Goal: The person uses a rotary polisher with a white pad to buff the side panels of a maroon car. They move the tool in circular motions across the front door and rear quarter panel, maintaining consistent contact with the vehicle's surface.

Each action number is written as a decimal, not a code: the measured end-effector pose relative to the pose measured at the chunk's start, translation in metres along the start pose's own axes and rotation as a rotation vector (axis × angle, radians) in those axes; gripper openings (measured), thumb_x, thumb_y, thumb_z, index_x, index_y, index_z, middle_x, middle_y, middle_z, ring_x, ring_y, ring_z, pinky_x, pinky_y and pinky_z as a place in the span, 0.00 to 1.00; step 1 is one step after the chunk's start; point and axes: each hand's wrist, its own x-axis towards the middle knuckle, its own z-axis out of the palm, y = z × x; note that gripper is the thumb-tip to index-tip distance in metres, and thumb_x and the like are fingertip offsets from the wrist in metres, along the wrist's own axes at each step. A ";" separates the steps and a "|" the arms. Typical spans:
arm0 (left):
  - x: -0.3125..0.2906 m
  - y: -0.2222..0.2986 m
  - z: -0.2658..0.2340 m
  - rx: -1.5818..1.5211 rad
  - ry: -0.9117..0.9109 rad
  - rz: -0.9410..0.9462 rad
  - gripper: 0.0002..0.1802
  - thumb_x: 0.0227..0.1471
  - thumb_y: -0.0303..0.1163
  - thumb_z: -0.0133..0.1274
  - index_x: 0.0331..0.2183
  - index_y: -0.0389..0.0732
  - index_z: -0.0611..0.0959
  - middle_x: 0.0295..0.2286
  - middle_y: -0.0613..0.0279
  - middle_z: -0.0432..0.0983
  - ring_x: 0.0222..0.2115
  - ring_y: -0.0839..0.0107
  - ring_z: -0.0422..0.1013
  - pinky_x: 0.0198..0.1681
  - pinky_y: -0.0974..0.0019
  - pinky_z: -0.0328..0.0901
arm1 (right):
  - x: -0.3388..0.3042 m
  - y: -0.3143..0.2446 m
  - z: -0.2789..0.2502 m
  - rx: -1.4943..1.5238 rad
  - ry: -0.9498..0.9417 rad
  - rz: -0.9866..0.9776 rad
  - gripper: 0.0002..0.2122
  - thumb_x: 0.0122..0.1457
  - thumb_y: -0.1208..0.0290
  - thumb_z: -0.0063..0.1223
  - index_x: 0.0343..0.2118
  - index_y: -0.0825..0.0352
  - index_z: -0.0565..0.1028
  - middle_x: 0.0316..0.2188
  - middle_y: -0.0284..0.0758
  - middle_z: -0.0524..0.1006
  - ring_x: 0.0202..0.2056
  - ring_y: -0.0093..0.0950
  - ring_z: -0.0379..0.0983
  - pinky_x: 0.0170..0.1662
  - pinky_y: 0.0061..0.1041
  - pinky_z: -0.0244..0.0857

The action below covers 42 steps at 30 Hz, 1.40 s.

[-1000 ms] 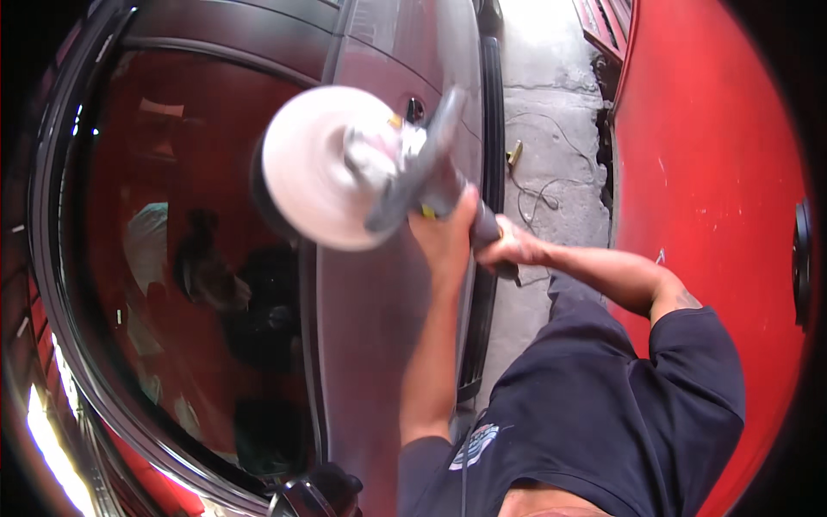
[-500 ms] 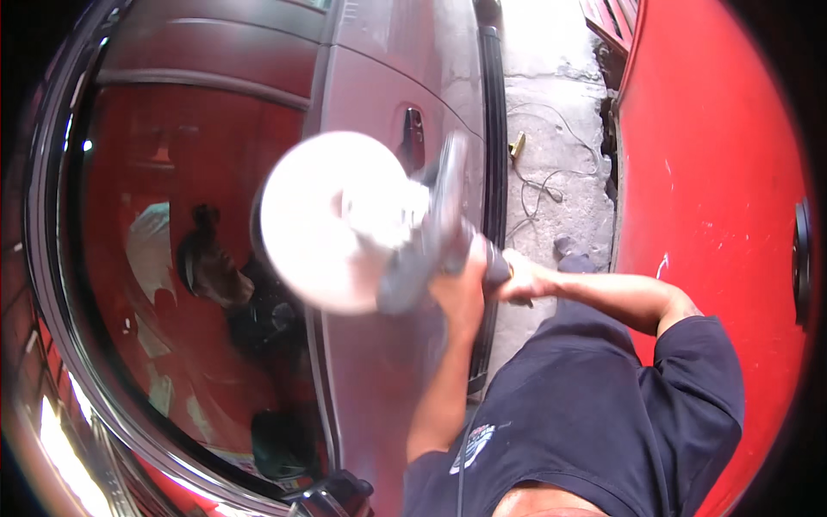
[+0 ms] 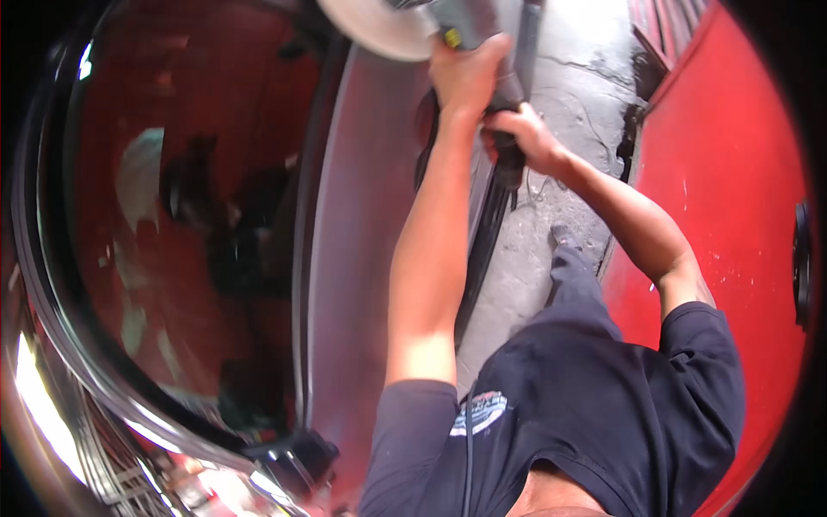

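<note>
Both my hands are on a dark car polisher (image 3: 469, 19) at the top of the view. My left hand (image 3: 469, 76) wraps round its body, just behind the round white pad (image 3: 379, 33), which is blurred and partly cut off by the upper edge. My right hand (image 3: 525, 136) is closed on its rear handle, below and to the right of the left. The pad lies over the side of a dark grey car (image 3: 366, 172); whether it touches the paint I cannot tell.
Dark car glass (image 3: 215, 302) fills the left, with a side mirror (image 3: 297, 461) at its lower corner. A black sill strip (image 3: 482, 267) runs along the car's side. Concrete floor (image 3: 568, 86) separates it from a red panel (image 3: 715, 189) on the right.
The polisher, with both hands on it, has moved up the view and slightly right, away from me along the car. My left arm is now stretched out farther.
</note>
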 end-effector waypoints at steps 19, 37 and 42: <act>-0.375 -0.007 -0.121 0.172 0.152 -0.276 0.31 0.50 0.31 0.68 0.54 0.33 0.77 0.48 0.57 0.77 0.47 0.66 0.75 0.53 0.61 0.68 | -0.237 0.247 0.047 -0.187 -0.362 0.150 0.15 0.44 0.74 0.59 0.38 0.70 0.78 0.29 0.26 0.78 0.32 0.20 0.73 0.35 0.25 0.67; -0.425 -0.019 -0.117 0.276 0.113 -0.420 0.33 0.52 0.35 0.68 0.56 0.32 0.77 0.52 0.53 0.76 0.53 0.61 0.72 0.59 0.56 0.65 | -0.265 0.262 0.040 -0.152 -0.367 0.238 0.10 0.44 0.73 0.65 0.32 0.65 0.78 0.25 0.27 0.77 0.28 0.19 0.71 0.32 0.25 0.66; -0.308 -0.024 -0.107 -0.024 0.044 -0.208 0.27 0.46 0.32 0.72 0.46 0.34 0.80 0.40 0.61 0.79 0.38 0.71 0.76 0.43 0.64 0.72 | -0.189 0.238 0.033 -0.200 -0.271 0.028 0.11 0.45 0.72 0.60 0.33 0.68 0.79 0.24 0.30 0.78 0.27 0.22 0.76 0.31 0.26 0.70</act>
